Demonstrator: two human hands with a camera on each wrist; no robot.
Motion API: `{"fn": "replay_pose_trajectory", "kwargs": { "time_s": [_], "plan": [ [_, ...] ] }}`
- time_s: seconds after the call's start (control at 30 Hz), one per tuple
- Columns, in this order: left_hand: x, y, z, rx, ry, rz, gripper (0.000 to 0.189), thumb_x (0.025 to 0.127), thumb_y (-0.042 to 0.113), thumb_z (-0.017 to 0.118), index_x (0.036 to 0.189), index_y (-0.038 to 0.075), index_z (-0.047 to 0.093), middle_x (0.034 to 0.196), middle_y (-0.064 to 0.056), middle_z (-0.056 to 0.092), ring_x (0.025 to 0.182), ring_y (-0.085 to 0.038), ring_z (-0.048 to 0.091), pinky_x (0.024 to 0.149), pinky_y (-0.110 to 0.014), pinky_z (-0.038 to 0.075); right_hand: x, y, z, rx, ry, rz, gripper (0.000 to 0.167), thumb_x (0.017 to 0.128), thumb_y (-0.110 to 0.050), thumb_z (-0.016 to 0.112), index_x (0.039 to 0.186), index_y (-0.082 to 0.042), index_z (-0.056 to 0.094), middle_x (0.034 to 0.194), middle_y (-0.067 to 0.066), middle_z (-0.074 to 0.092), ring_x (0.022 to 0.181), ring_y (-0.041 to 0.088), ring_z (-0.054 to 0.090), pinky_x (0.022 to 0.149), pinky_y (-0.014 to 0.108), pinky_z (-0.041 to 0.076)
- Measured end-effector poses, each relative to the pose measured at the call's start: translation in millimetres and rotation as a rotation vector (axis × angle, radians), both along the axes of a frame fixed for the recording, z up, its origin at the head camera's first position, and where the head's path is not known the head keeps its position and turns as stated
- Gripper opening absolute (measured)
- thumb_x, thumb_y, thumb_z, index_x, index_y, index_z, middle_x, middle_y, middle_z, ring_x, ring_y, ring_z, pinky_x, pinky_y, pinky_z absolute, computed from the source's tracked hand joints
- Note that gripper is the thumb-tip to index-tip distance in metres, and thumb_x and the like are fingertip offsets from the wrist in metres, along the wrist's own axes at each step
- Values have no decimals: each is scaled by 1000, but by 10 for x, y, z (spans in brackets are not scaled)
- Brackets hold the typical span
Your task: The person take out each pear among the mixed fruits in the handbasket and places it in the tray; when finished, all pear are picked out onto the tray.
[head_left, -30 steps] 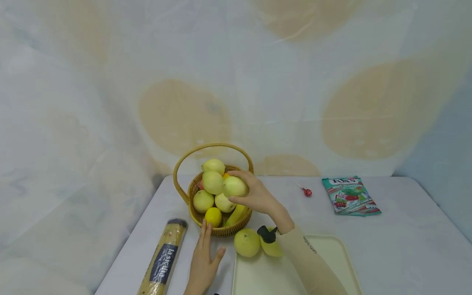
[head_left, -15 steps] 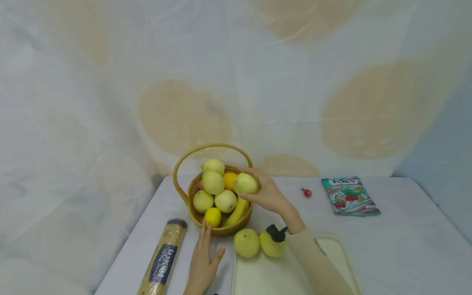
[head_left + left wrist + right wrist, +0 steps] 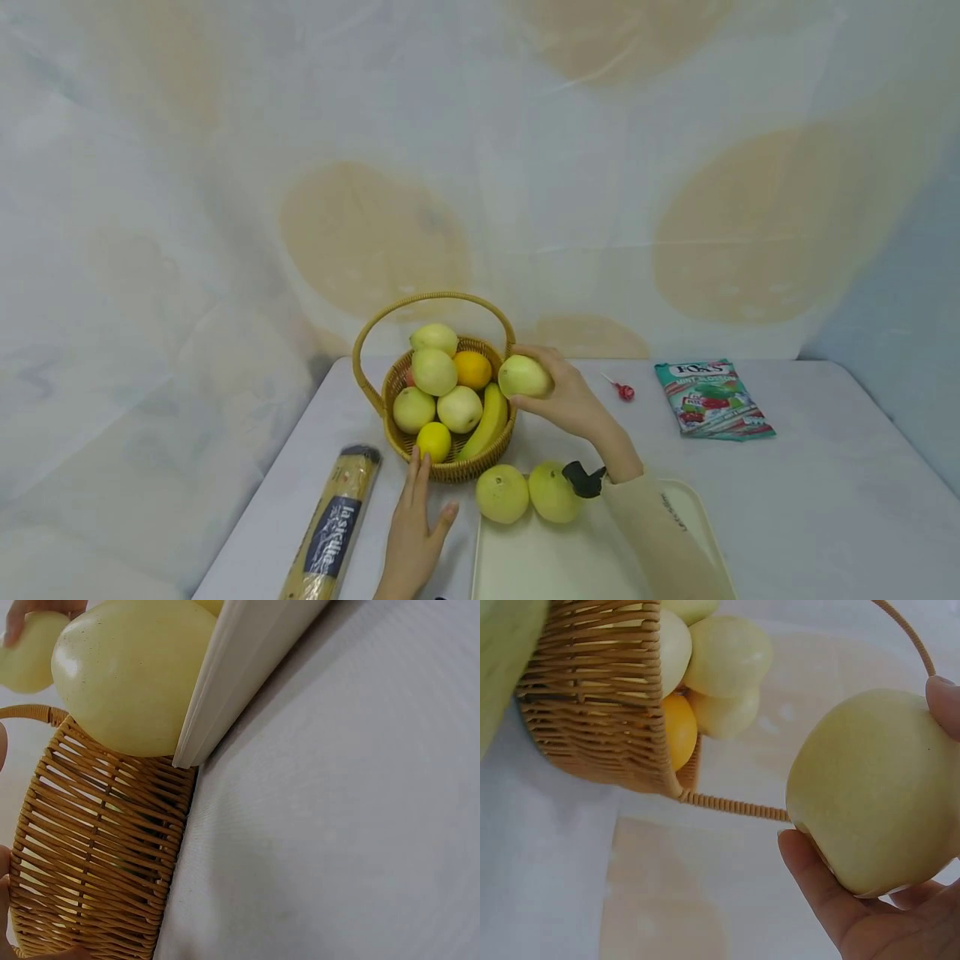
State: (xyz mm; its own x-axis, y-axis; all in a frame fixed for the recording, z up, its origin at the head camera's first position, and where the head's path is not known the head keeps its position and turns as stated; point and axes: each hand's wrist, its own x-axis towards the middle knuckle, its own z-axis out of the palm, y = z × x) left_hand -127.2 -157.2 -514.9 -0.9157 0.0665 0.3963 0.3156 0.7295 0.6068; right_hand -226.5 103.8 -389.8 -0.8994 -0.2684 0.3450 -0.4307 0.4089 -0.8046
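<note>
My right hand [image 3: 558,392] grips a round, pale yellow-green, pear-like fruit [image 3: 524,377] between fingers and thumb, at the right side of the wicker basket [image 3: 480,467]. The right wrist view shows this fruit [image 3: 874,791] large and smooth, clear of the basket rim. My left hand [image 3: 412,529] lies in front of the basket with fingers extended, fingertips right at its front rim beside a yellow lemon [image 3: 433,442]. Inside the basket are several similar pale fruits [image 3: 433,372], an orange [image 3: 472,369] and a banana [image 3: 487,423]. A reddish fruit is mostly hidden behind them.
Two larger pale green fruits [image 3: 502,494] sit at the back of a cream tray [image 3: 540,562], close to the basket. A spaghetti pack [image 3: 330,525] lies left. A red lollipop [image 3: 625,391] and a candy bag [image 3: 714,400] lie right. The basket handle [image 3: 435,295] arches overhead.
My right hand has carried the pale fruit rightward from over the basket to beyond its right rim, uncovering the orange and the banana. My left hand stays at the front rim.
</note>
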Motion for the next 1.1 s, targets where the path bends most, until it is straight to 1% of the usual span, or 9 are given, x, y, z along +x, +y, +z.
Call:
{"fn": "replay_pose_trajectory", "kwargs": {
  "time_s": [0.17,0.37,0.57,0.83,1.1],
  "plan": [
    [-1,2,8,0,1,7,79,91,25,66,154,6,24,161,-18,18,139,-47,32,103,-69,34,8,63,-25,11,6,-11,67,81,-22,79,141,-23,48,140,5,50,115,28,55,95,47,51],
    [1,4,3,6,15,3,79,90,28,66,154,7,24,161,-18,20,139,-46,33,104,-68,35,3,124,-76,25,1,-21,68,81,-22,79,142,-22,47,141,9,49,113,29,57,92,46,53],
    [-7,7,-1,8,19,1,79,90,26,67,154,8,24,161,-18,19,139,-46,33,104,-68,35,5,186,-111,31,-15,-33,68,82,-23,79,142,-23,47,142,8,48,114,30,56,92,46,53],
    [-14,16,14,9,8,-5,80,89,24,67,154,7,24,161,-17,19,139,-47,33,104,-69,34,26,306,-203,64,-29,-63,69,81,-24,78,142,-19,47,142,12,48,116,33,56,92,49,52],
    [-6,7,13,1,6,0,79,89,23,68,153,6,25,161,-17,19,139,-47,34,103,-69,35,49,379,-281,94,-41,-86,69,82,-26,78,143,-22,45,146,11,45,120,35,54,94,52,51]
  ]
}}
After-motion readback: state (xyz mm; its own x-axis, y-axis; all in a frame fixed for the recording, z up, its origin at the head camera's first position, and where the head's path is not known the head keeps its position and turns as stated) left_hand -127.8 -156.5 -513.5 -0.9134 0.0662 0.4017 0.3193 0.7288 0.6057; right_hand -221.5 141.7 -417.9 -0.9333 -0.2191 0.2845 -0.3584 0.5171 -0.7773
